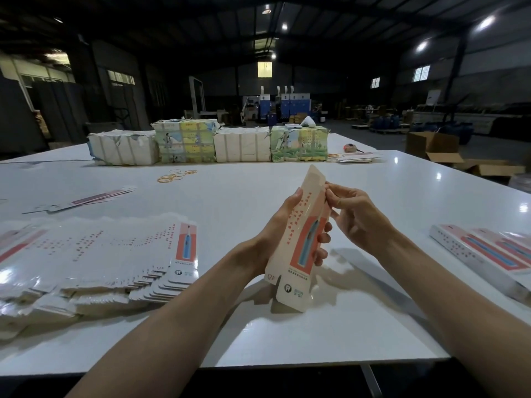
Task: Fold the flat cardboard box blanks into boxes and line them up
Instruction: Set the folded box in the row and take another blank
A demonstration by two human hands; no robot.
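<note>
While left hand [279, 225] grips blank [307, 248], right hand [356, 217] pinches.

Site was a factory hall or warehouse. Overhead at 12 o'clock: dark steel-truss roof [201, 18], hanging lamps [485, 23]. Blue machines [284, 106] stood far off at 12. Wrapped paper bundles [184, 142] lined the white work table [258, 334]. Flat box blanks [115, 254] lay fanned at 9, with open cartons [434, 145] on the floor at 2.

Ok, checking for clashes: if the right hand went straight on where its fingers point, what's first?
The box blank: the right hand pinches its upper right edge. Beyond it, probably the thumb of the left hand.
</note>
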